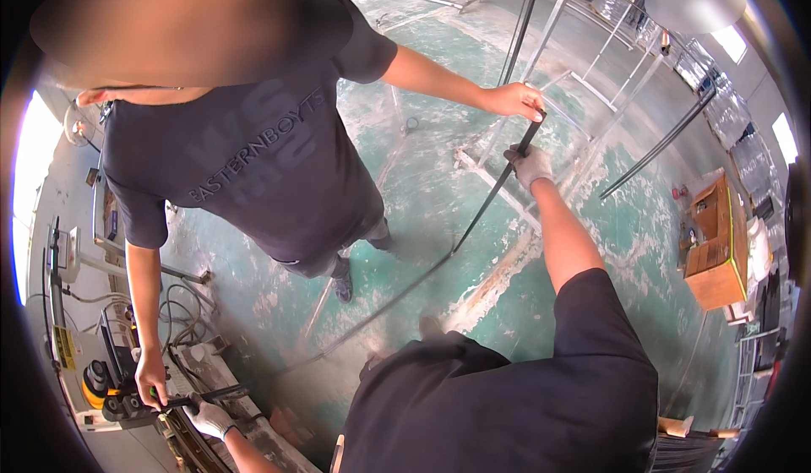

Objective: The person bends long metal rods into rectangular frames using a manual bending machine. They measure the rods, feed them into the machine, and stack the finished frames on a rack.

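A long thin black metal strip (486, 198) runs from the upper right down to a bend near the middle, then on toward the lower left. My right hand (529, 165), in a white glove, grips its upper part. My left hand (209, 416), also gloved, holds the strip's lower end by a bench machine (110, 384) with yellow and black parts. A co-worker in a dark T-shirt (253, 144) stands at the left. One of their bare hands (516, 100) holds the strip's top end just above my right hand; the other (152, 380) rests on the strip at the machine.
The floor (422, 177) is worn green paint. Pale metal frames (591, 59) and a slanting dark bar (659, 148) stand at the upper right. A wooden crate (716, 258) sits at the right. Cables (182, 312) loop on the floor beside the machine at the left.
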Tool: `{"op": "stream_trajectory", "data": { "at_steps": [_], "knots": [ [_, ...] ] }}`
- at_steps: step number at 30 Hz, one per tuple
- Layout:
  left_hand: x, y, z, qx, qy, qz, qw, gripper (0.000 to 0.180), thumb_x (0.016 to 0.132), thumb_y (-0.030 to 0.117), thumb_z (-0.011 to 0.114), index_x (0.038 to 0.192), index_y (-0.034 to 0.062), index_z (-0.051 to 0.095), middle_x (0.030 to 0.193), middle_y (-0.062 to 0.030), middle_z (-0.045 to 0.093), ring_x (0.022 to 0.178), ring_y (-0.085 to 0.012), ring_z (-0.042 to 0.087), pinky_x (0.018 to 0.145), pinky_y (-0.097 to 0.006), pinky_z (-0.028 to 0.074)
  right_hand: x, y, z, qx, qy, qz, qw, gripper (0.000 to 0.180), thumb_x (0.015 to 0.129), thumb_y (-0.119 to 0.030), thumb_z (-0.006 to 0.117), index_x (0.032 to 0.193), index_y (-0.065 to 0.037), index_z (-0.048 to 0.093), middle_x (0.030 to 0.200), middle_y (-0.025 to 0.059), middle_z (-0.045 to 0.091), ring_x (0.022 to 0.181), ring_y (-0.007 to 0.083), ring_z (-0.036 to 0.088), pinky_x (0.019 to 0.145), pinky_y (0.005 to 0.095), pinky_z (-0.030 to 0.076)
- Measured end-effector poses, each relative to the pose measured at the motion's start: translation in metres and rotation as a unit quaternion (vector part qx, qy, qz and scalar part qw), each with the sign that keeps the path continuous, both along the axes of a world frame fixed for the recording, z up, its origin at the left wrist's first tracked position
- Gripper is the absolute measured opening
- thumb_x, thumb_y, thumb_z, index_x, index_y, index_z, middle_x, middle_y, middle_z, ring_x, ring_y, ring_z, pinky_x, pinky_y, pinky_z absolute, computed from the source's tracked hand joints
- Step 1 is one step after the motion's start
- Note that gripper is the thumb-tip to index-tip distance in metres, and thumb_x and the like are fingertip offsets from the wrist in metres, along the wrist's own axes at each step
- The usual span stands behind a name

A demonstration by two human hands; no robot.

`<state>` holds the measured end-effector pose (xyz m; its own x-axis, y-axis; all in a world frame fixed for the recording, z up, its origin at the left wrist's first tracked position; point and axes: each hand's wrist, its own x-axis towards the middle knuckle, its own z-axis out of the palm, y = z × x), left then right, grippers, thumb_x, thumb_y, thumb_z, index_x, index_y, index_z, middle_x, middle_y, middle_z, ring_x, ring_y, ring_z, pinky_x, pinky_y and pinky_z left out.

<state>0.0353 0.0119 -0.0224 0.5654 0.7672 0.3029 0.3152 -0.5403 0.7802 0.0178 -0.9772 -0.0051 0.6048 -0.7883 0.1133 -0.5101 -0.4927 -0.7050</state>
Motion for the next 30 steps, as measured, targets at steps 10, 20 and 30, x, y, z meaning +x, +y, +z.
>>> {"op": "stream_trajectory", "data": {
  "at_steps": [10,20,30],
  "knots": [
    [-0.010,0.008,0.002,-0.011,-0.010,-0.016,1.000,0.052,0.103,0.033,0.074,0.138,-0.0055,0.066,0.123,-0.0202,0.077,0.103,-0.0295,0.072,0.094,-0.037,0.055,0.000,0.010,0.017,0.064,0.050,0.000,0.997,0.038,0.091,-0.038,0.082,0.119,-0.012,0.079,0.109,0.0162,0.079,0.103,0.0346,0.075,0.092,0.0443,0.057],
    [-0.011,0.016,-0.007,-0.014,-0.019,-0.009,1.000,0.042,0.105,0.025,0.072,0.133,-0.0058,0.070,0.125,-0.0191,0.077,0.106,-0.0283,0.072,0.096,-0.037,0.055,0.003,0.010,0.015,0.031,0.042,0.011,0.999,0.045,0.092,-0.038,0.081,0.123,-0.007,0.077,0.111,0.0188,0.079,0.105,0.0349,0.075,0.092,0.0437,0.057],
    [-0.006,0.004,0.025,0.042,0.090,0.008,0.995,0.055,0.104,0.043,0.070,0.135,-0.0023,0.070,0.122,-0.0212,0.077,0.102,-0.0327,0.074,0.091,-0.042,0.056,-0.003,0.002,0.016,-0.055,0.094,-0.009,0.994,0.050,0.092,-0.048,0.078,0.121,-0.008,0.078,0.115,0.0198,0.078,0.110,0.0376,0.075,0.095,0.0425,0.057]
  ]
}}
